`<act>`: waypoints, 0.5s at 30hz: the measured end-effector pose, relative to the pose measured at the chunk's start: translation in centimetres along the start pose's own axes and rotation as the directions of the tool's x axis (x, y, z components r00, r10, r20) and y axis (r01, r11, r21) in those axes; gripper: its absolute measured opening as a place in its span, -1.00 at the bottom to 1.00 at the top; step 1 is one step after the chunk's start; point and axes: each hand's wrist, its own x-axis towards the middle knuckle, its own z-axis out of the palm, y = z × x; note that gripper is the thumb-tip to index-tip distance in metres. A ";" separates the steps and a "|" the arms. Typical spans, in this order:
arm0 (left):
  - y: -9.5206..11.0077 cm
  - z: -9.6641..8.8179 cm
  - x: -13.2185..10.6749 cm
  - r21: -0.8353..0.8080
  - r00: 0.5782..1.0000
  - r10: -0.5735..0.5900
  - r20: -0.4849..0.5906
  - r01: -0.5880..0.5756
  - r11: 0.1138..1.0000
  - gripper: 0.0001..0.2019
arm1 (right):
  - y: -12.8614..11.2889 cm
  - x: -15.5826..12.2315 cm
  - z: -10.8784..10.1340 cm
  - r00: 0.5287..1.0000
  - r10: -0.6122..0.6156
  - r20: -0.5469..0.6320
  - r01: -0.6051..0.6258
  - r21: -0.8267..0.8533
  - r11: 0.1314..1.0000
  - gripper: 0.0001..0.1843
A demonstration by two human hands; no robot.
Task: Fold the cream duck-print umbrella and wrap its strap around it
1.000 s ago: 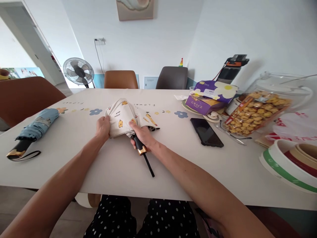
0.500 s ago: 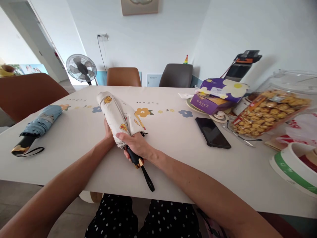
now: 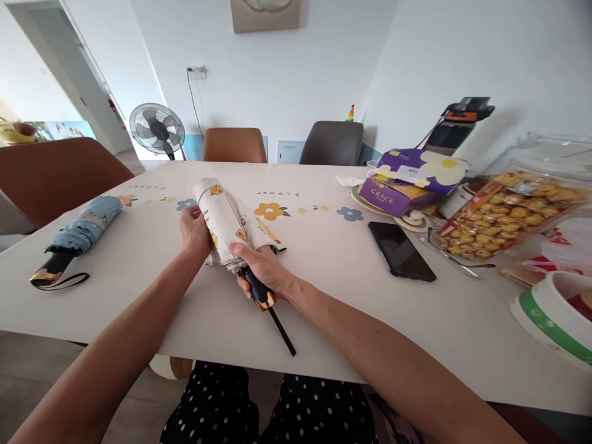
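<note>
A folded white umbrella with small cartoon prints lies tilted in front of me, its black and gold handle pointing toward me. My right hand is wrapped round its lower end, where cloth meets handle, with the thumb on top. On the other side, my left hand is closed at the edge of the cloth, its fingertips partly hidden. From the handle's end hangs a black strap. Farther left, a folded blue umbrella rests on the table.
The white table carries a black phone and eyeglasses on the right. Beyond them stand a purple box, a clear jar of cookies and a roll of tape. Chairs and a fan are behind the table.
My left hand has moved up and outward along the umbrella's left side, and cloth there now spreads out a little. The strap has turned edge-on. My right hand keeps its hold.
</note>
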 end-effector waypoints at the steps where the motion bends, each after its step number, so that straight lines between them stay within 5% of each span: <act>1: 0.2 -0.1 0.0 -0.003 1.000 -0.020 -0.005 0.020 1.000 -0.76 | 0.1 0.0 0.0 1.000 0.014 -0.007 -0.014 -0.014 1.000 -0.63; 4: 0.6 -0.5 0.2 0.012 0.999 -0.018 -0.039 0.018 1.000 -0.97 | 0.3 0.0 -0.2 0.998 0.053 -0.014 -0.054 -0.069 0.996 -0.61; 9: 0.6 -1.0 1.3 0.093 0.994 0.044 -0.100 -0.035 0.995 -0.71 | 0.6 0.0 -0.3 0.999 0.044 -0.004 -0.045 -0.112 0.993 -0.57; 15: -0.1 -1.9 3.2 0.180 0.970 0.205 -0.129 -0.181 0.967 -0.65 | 0.6 -0.2 0.0 0.998 0.058 0.039 -0.051 -0.146 0.988 -0.56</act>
